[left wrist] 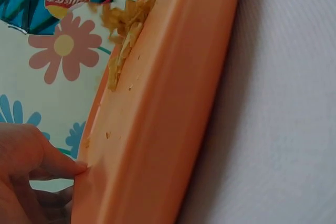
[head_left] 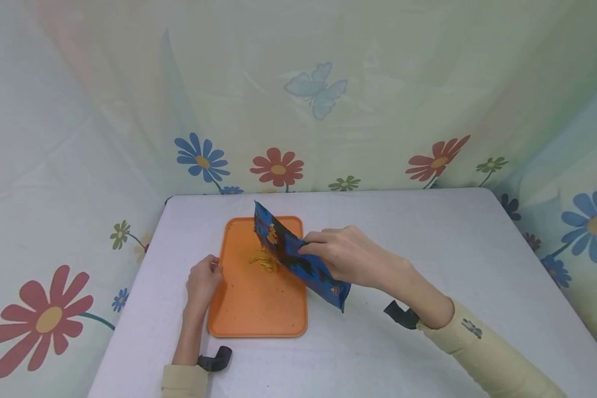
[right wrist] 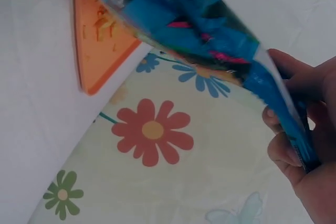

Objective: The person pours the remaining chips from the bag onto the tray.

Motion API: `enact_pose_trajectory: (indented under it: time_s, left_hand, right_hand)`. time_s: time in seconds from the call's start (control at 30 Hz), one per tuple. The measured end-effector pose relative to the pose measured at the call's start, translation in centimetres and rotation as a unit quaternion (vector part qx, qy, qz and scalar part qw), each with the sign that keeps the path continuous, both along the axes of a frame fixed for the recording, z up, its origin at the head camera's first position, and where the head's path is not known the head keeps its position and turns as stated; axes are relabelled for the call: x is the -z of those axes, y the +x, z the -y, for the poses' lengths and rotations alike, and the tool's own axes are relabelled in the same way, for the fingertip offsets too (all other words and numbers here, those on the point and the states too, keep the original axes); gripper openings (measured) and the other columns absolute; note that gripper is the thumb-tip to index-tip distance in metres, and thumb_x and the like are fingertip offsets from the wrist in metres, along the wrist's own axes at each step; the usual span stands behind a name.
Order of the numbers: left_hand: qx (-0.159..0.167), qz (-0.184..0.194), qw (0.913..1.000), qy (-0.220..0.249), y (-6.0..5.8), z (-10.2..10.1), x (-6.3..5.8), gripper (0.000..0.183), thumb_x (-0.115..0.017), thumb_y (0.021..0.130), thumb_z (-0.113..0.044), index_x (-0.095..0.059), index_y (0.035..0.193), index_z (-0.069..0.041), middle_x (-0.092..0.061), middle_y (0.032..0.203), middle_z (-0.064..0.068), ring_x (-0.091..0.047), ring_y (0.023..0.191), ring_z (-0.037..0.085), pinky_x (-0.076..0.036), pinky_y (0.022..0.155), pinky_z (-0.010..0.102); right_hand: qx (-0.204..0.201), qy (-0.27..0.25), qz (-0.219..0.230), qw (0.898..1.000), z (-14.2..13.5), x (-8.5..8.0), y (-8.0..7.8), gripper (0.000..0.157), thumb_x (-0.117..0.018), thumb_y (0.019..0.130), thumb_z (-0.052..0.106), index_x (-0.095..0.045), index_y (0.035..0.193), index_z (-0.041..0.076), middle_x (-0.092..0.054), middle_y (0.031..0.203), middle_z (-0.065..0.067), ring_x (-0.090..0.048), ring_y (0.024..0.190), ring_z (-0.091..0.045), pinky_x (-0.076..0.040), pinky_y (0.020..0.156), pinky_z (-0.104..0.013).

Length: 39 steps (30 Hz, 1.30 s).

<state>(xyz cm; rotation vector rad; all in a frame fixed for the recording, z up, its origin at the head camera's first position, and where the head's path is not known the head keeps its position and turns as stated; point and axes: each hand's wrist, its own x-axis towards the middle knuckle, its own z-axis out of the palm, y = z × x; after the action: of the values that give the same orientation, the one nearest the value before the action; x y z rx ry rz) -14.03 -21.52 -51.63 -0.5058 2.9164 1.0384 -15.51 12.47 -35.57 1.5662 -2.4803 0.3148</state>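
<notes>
A blue snack bag (head_left: 303, 264) is tilted over the orange tray (head_left: 258, 309). My right hand (head_left: 350, 255) grips the bag along its edge; in the right wrist view the fingers (right wrist: 286, 150) curl round one end of the blue wrapper (right wrist: 194, 35). Yellow chips (head_left: 263, 260) lie in a small heap on the tray below the bag, and some pieces look blurred in the left wrist view. At the tray's left rim my left hand (head_left: 204, 281) pinches the edge, thumb and fingers (left wrist: 47, 161) on it. The bag's opening is hidden in the head view.
A white-covered table (head_left: 418, 232) carries the tray on its left half. Behind it and at both sides hangs a curtain (head_left: 378, 83) with printed flowers and a butterfly. Black straps (head_left: 216, 359) sit at both wrists. Small crumbs dot the tray.
</notes>
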Motion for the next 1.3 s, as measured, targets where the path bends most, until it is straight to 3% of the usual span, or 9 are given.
enact_pose_trajectory:
  time_s: [1.03, 1.3]
  left_hand:
    - [-0.004, 0.002, 1.0000, 0.001, -0.08, -0.06, 0.19, 0.026, -0.060, 0.099, -0.007, -0.066, 0.121, 0.004, -0.073, 0.100, 0.020, -0.066, 0.075, 0.024, -0.049, 0.062, 0.031]
    - [0.000, -0.006, 1.0000, -0.001, -0.04, -0.09, 0.18, 0.025, -0.061, 0.098, -0.006, -0.067, 0.120, 0.005, -0.074, 0.098, 0.021, -0.066, 0.072, 0.024, -0.049, 0.059, 0.031]
  right_hand:
    - [-0.002, 0.007, -0.004, 1.000, 0.40, -0.06, 0.02, 0.031, -0.079, 0.084, -0.002, -0.077, 0.113, 0.010, -0.074, 0.110, -0.004, -0.073, 0.093, -0.018, -0.049, 0.055, -0.017]
    - [0.002, 0.001, -0.008, 1.000, 0.41, 0.02, 0.00, 0.026, -0.075, 0.087, -0.001, -0.078, 0.110, 0.010, -0.073, 0.106, -0.003, -0.072, 0.086, -0.016, -0.044, 0.051, -0.015]
